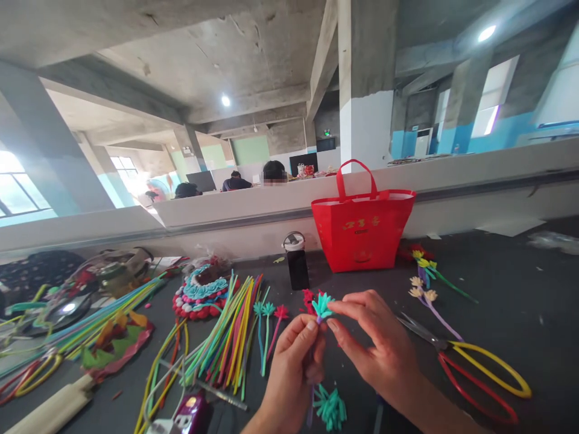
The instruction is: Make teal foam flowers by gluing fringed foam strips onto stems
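Note:
My left hand (296,355) is closed in a pinch around the purple stem of a turquoise pipe-cleaner flower (322,306). At the petals' right side is my right hand (375,337), its index fingertip against or very near them. The thumb and index finger of that hand are apart. Below my hands lies a bunch of short turquoise pipe-cleaner pieces (330,408). Finished-looking stemmed flowers (268,310) in teal and pink rest left of my left hand. Red petals (308,299) show behind the held flower.
Loose pipe cleaners (230,337) lie in a pile at the left. Scissors (470,367) with yellow and red handles lie at the right, near pale flowers (423,289). A red bag (364,232), a phone (298,269) against a cup, and a purple power socket (190,413) stand around.

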